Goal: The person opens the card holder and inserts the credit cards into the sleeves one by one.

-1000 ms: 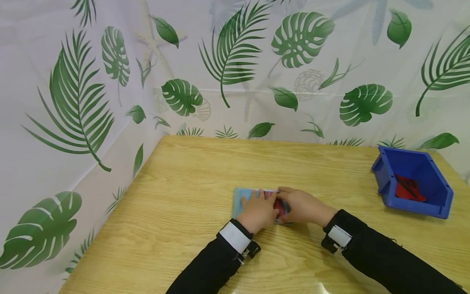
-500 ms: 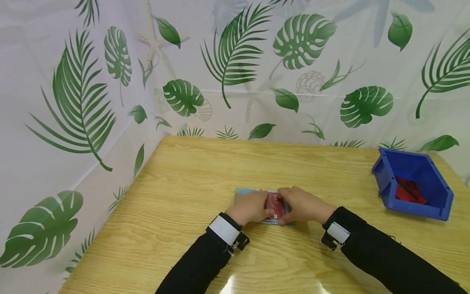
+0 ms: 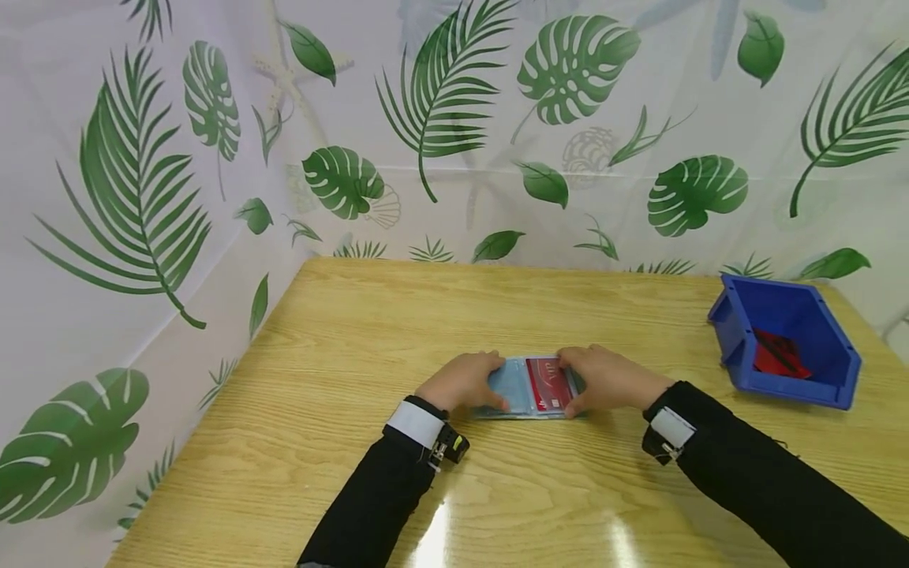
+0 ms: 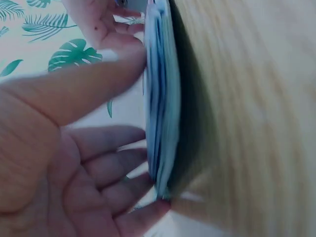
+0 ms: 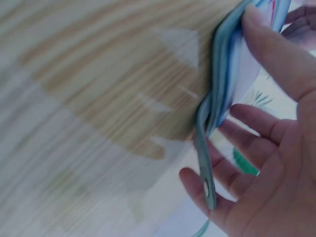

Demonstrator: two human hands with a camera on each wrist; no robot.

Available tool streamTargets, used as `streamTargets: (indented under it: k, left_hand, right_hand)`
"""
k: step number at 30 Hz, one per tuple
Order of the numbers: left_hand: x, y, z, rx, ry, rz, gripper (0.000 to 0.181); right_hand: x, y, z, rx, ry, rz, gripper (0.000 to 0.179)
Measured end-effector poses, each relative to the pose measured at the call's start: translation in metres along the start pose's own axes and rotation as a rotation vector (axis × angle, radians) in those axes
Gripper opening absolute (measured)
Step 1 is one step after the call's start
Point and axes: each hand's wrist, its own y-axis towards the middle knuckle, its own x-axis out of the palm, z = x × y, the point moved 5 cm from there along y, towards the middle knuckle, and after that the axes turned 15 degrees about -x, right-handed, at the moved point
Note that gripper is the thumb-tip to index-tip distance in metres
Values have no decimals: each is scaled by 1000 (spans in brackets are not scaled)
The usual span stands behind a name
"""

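Note:
A pale blue card holder lies spread open on the table, with a red card in its right-hand sleeve. My left hand holds the holder's left end, thumb at the near edge and fingers at the far edge. At the other end my right hand grips it the same way, thumb near the red card's lower corner. In the left wrist view the holder's stacked sleeves show edge-on. A strap with a snap button hangs off the holder by my right fingers.
A blue plastic bin stands at the table's right side, with a red and black item inside. The wooden table meets a leaf-printed cloth at the back and left.
My left hand has slid left off the middle of the card holder to its left end, uncovering the red card and pale sleeve. My right hand stays at the right end.

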Motion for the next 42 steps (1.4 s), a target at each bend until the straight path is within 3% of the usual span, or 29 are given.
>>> streamTargets:
  k: [6, 11, 24, 30, 38, 42]
  left_hand:
    - [0, 10, 12, 28, -5, -63, 80]
    - [-4, 10, 12, 26, -14, -92, 77]
    - [5, 12, 6, -7, -74, -69, 78]
    - [3, 13, 7, -3, -99, -51, 77]
    - [5, 13, 5, -19, -128, -61, 77]
    - [5, 13, 5, -18, -127, -61, 78]
  right_hand:
    - [1, -16, 15, 42, 54, -5, 93]
    - [3, -16, 17, 50, 80, 3, 96]
    - [1, -17, 1, -61, -58, 119, 76]
    - [-4, -10, 2, -42, 127, 175, 65]
    - [-10, 0, -11, -34, 436, 357, 52]
    - [-7, 6, -21, -45, 474, 390, 58]
